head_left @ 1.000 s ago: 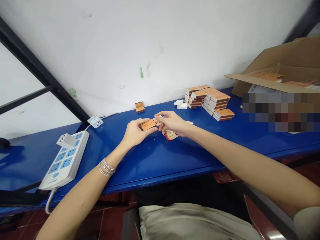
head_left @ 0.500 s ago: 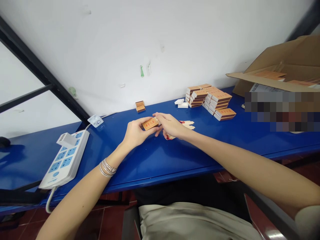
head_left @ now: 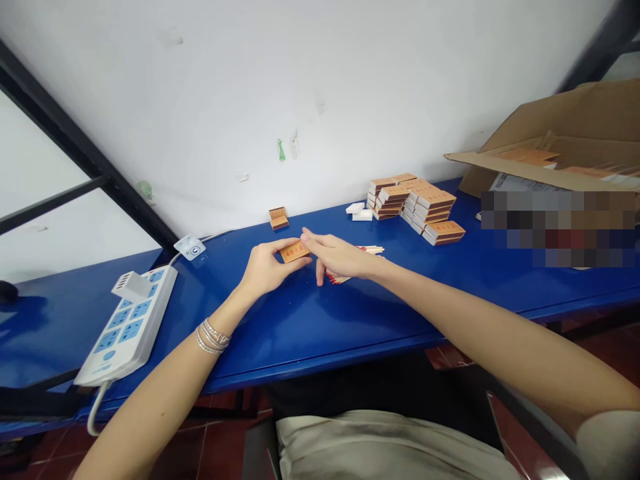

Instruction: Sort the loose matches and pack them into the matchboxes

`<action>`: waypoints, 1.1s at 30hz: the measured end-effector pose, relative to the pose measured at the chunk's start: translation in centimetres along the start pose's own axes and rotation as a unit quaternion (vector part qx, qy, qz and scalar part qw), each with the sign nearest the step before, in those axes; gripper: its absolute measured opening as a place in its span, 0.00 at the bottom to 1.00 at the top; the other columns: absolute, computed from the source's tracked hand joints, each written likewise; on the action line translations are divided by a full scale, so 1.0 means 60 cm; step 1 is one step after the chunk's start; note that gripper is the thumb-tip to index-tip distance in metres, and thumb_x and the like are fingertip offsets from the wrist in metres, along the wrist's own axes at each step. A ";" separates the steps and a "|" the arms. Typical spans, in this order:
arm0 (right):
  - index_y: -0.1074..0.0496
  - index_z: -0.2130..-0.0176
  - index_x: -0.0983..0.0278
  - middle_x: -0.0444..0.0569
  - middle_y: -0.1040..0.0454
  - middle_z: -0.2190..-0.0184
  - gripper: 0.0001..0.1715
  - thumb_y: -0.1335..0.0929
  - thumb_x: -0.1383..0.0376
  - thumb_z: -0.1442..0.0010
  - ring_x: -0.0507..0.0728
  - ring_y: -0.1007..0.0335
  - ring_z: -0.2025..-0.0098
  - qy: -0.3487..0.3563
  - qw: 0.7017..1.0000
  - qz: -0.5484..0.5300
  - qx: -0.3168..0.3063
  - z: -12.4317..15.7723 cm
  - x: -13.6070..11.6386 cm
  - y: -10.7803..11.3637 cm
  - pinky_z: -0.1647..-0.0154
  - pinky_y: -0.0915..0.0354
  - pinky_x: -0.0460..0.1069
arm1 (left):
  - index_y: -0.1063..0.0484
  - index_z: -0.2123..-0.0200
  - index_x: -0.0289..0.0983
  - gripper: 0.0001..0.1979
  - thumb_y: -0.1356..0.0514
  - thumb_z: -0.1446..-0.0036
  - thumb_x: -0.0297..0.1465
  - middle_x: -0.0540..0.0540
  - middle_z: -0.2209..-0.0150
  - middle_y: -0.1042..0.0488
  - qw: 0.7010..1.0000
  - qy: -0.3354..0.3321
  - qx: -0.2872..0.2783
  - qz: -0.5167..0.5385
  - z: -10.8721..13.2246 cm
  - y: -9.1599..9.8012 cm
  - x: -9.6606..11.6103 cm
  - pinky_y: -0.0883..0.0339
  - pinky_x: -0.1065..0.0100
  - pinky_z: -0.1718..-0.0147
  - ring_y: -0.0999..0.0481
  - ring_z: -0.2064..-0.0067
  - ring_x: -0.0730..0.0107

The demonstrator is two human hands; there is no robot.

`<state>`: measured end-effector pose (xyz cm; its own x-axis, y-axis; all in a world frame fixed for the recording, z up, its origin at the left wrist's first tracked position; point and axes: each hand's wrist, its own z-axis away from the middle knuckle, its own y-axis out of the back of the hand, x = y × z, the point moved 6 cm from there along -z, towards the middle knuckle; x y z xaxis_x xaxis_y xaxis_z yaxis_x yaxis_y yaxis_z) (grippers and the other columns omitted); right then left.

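Observation:
My left hand (head_left: pixel 265 269) is closed on an orange matchbox (head_left: pixel 295 251), thumb and fingers along its long sides, printed face up. At the box's right end is my right hand (head_left: pixel 337 255), fingers stretched out and apart, its thumb side pressed near that end. No tray sticks out of the box that I can make out. Beneath and behind my right hand lie loose matches (head_left: pixel 371 251) with red heads, partly hidden by the hand.
Stacked matchboxes (head_left: pixel 430 199) stand at the back right, with small white trays (head_left: pixel 361 215) beside them. Near the wall sits an orange box piece (head_left: pixel 278 220). A cardboard carton (head_left: pixel 530 170) is at far right, a power strip (head_left: pixel 127 327) at left on the blue table (head_left: pixel 300 333).
The matches and tray showing at the box's right end have gone from sight. My right hand's fingers have straightened and spread from their earlier grip at that end.

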<state>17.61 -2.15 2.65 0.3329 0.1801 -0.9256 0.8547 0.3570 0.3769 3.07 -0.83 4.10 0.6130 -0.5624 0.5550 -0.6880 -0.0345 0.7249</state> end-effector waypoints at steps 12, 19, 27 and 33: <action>0.32 0.42 0.67 0.56 0.23 0.55 0.30 0.40 0.50 0.32 0.56 0.26 0.63 0.060 0.959 0.136 0.242 0.004 -0.022 0.121 0.60 0.35 0.48 | 0.20 0.57 0.37 0.27 0.27 0.62 0.42 0.42 0.62 0.23 0.992 0.102 0.035 -0.059 -0.095 0.049 -0.156 0.32 0.58 0.54 0.24 0.60 0.57; 0.32 0.43 0.68 0.56 0.24 0.54 0.27 0.41 0.53 0.31 0.55 0.27 0.62 0.061 0.947 0.135 0.285 0.008 -0.028 0.157 0.56 0.35 0.49 | 0.21 0.55 0.33 0.36 0.24 0.72 0.41 0.40 0.61 0.20 0.981 0.188 0.023 0.028 -0.144 0.031 -0.176 0.33 0.63 0.64 0.26 0.69 0.66; 0.30 0.46 0.67 0.55 0.24 0.54 0.28 0.30 0.54 0.41 0.51 0.28 0.70 0.065 0.944 0.143 0.290 0.007 -0.013 0.180 0.63 0.34 0.47 | 0.23 0.54 0.34 0.35 0.25 0.68 0.43 0.44 0.66 0.22 0.994 0.093 0.038 0.036 -0.156 0.005 -0.081 0.35 0.64 0.66 0.30 0.70 0.69; 0.26 0.52 0.69 0.52 0.22 0.62 0.20 0.27 0.67 0.45 0.48 0.29 0.76 0.107 0.973 0.139 0.153 -0.002 -0.013 0.149 0.70 0.33 0.46 | 0.26 0.54 0.37 0.38 0.24 0.70 0.46 0.49 0.67 0.25 0.995 -0.042 0.033 0.082 -0.141 -0.031 0.022 0.36 0.68 0.70 0.31 0.72 0.73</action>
<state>24.96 1.03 6.74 0.5058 0.4286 -0.7486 0.8326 -0.0157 0.5536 8.44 5.49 6.96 0.4575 -0.6318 0.6257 -0.8022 0.0104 0.5970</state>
